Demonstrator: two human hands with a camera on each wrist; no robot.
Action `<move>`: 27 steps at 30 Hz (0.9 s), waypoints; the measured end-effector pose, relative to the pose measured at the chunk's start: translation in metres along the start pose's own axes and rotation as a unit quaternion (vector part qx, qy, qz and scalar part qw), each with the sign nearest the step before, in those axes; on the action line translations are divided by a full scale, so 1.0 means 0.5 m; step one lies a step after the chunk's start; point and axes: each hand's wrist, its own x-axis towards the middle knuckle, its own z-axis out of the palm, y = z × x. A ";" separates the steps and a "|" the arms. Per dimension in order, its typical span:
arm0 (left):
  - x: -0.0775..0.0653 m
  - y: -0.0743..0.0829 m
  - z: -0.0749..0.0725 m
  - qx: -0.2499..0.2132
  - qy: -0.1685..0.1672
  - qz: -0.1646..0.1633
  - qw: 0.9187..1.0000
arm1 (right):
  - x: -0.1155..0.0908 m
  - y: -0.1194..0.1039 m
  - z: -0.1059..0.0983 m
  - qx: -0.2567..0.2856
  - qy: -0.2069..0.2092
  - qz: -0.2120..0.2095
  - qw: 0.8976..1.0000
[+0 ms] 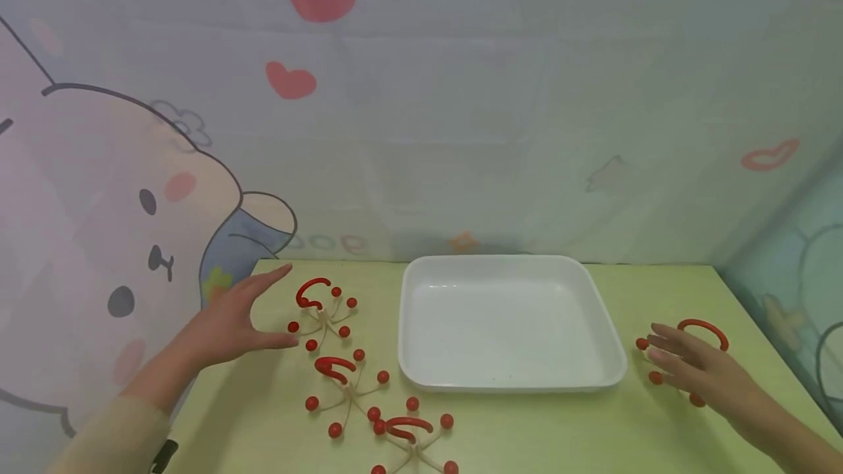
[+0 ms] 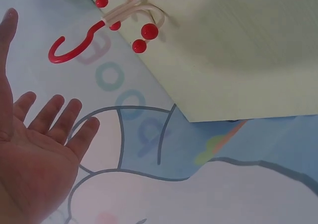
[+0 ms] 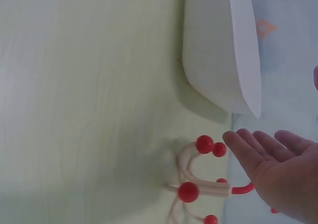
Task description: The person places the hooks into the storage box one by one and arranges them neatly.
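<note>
My left hand [image 1: 230, 320] is held above the table's left side, thumb and fingers spread wide, holding nothing. Just right of it stands a cream hanger with curved arms, red ball tips and a red hook [image 1: 323, 319]; the left wrist view shows the same kind of hanger [image 2: 119, 13] beyond the fingers. Two more such hangers, one in the middle [image 1: 349, 389] and one in front [image 1: 413, 448], stand nearer me. My right hand [image 1: 714, 379] hovers with extended fingers over a fourth hanger [image 1: 705, 325], partly covering it. In the right wrist view, that hanger [image 3: 213, 189] stands beside the fingers; contact cannot be told.
A white rectangular tray [image 1: 510, 388] sits at the back middle of the pale green table [image 1: 527, 434], between the hands. A patterned cloth [image 1: 461, 130] hangs behind the table. The table's right edge runs beyond the right hand.
</note>
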 end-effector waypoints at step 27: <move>0.077 -0.043 0.073 -0.128 0.063 -0.010 0.990 | 0.030 0.053 0.056 0.181 -0.033 0.028 0.982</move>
